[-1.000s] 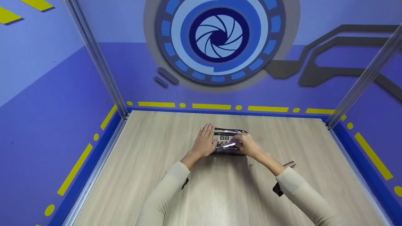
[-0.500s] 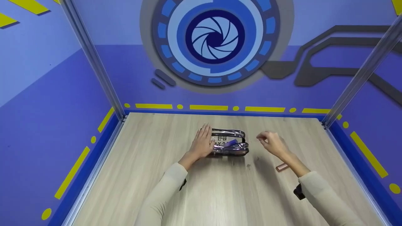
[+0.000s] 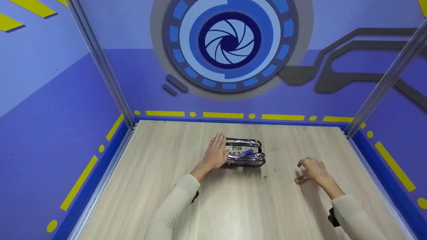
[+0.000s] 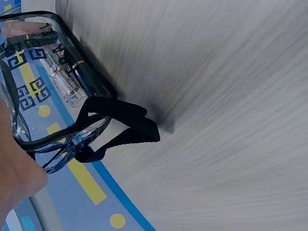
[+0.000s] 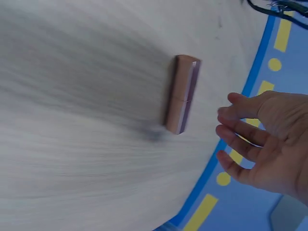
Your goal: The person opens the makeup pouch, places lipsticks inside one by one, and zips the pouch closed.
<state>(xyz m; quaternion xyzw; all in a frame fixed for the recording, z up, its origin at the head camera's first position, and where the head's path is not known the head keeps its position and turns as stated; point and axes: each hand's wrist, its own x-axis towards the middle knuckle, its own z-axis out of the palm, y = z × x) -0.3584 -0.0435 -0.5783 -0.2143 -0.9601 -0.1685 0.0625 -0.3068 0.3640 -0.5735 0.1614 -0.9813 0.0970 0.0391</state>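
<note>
A clear zip pouch (image 3: 250, 163) with black trim lies on the wooden table. My left hand (image 3: 215, 151) rests on its left end, fingers straight. Inside the pouch a purple item (image 3: 247, 153) shows; in the left wrist view there are also a clear tube (image 4: 62, 79) and a dark tube (image 4: 86, 74). A black fabric loop (image 4: 144, 134) sticks out from the pouch's end. To the right, a rose-gold lipstick tube (image 5: 183, 94) lies on the table. My right hand (image 3: 315, 169) hovers by it, fingers loosely bent and holding nothing; in the head view it overlaps the tube's far end.
The pale wooden table (image 3: 200, 213) is bounded by a blue back wall (image 3: 133, 76) and side walls with metal corner posts (image 3: 100, 60). Small dark marks (image 3: 265, 177) show on the tabletop between the pouch and the lipstick tube.
My right hand has left the pouch's right end and moved right and nearer, to the lipstick tube. The purple item is now uncovered in the pouch. My left hand stays on the pouch.
</note>
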